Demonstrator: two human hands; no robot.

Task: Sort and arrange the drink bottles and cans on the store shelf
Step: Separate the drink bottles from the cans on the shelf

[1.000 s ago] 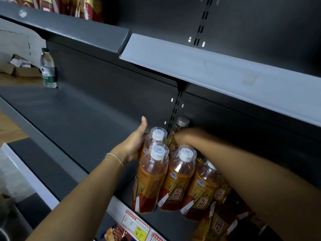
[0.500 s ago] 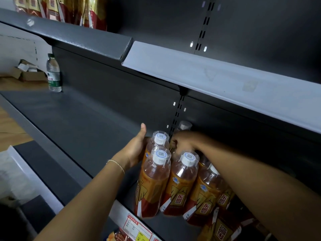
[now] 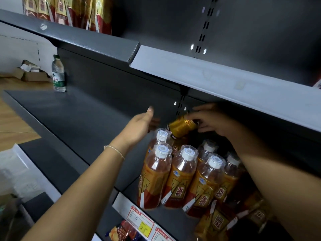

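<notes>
Several orange drink bottles (image 3: 180,176) with white caps stand packed together on the dark middle shelf (image 3: 83,119). My right hand (image 3: 212,120) grips a gold bottle (image 3: 181,126) by its top end and holds it tilted on its side, above the back row. My left hand (image 3: 140,126) hovers open just left of that bottle, fingers spread and touching nothing. My right forearm crosses over the right-hand bottles and hides part of them.
A clear water bottle (image 3: 58,74) with a green label stands alone at the shelf's far left. The white-edged upper shelf (image 3: 225,84) hangs low above my hands. Red and gold packs (image 3: 69,13) fill the top left shelf. Price tags (image 3: 140,221) line the front rail.
My right hand has lifted the gold bottle out of the back row and tipped it sideways. My left hand has come off the bottles and opened.
</notes>
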